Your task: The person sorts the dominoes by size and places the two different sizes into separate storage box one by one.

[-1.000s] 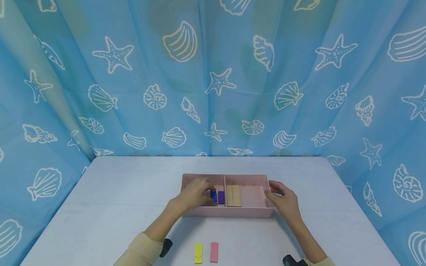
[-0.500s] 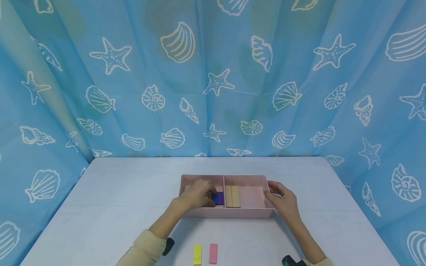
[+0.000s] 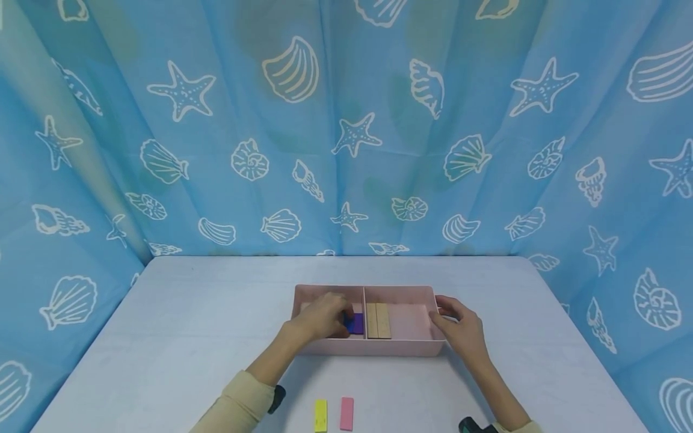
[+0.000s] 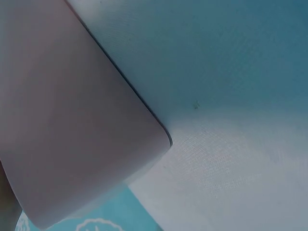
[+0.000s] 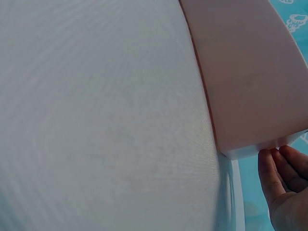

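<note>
A pink box with two compartments [image 3: 400, 347] stands on the table. My left hand [image 3: 319, 316] reaches into its left compartment and holds a small blue block [image 3: 349, 323] between curled fingers and thumb. Right beside that block, against the divider, lies a purple block [image 3: 358, 323]. The left hand covers part of the blue block and much of this compartment. At the box's right end my right hand [image 3: 462, 328] grips the end wall, thumb at the rim. In the right wrist view, the fingertips [image 5: 265, 156] meet the box's outer wall [image 5: 260, 82].
Two light wooden blocks [image 3: 378, 320] lie side by side in the right compartment, next to the divider. Nearer the front of the white table [image 3: 178, 337] lie a yellow block [image 3: 321, 415] and a pink block [image 3: 347, 413]. A blue shell-print curtain [image 3: 249, 192] hangs behind.
My left hand has lowered the blue block and shifted it right, up against the purple one. The right hand has stayed at the box's end.
</note>
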`<state>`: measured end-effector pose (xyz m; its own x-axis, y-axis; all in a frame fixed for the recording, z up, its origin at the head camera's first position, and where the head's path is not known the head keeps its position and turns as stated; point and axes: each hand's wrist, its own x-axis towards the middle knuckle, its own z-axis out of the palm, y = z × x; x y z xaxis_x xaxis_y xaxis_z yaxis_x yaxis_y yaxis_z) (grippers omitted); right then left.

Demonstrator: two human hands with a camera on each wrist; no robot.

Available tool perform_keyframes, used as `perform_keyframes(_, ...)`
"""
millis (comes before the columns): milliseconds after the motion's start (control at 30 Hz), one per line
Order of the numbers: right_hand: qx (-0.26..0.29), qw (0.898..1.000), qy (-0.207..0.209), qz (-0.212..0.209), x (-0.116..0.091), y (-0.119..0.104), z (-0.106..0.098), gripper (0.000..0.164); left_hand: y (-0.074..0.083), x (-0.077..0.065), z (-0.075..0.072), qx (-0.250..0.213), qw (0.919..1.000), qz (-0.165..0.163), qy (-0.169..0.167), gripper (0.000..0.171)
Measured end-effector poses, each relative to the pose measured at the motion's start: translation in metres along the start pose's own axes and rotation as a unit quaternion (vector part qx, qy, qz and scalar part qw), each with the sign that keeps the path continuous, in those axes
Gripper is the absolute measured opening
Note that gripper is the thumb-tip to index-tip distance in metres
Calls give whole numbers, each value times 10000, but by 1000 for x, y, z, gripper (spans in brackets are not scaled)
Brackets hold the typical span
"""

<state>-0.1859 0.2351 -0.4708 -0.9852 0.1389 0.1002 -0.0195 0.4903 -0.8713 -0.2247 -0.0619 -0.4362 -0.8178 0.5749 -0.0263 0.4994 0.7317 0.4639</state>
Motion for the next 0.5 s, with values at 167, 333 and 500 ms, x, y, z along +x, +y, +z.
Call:
perform_keyframes(167, -34, 10000, 42, -81, -1, 0, 0, 39, -1, 1, 1, 26, 10000, -1, -38, 30)
perform_keyframes(333, -74, 9999, 34, -117, -2, 1, 1, 39, -2, 0, 1, -1, 10000, -56, -61, 32)
perform_keyframes(500, -7, 10000, 8, -70, -1, 0, 1, 40, -1, -2, 0, -70, 10000, -48, -24, 33)
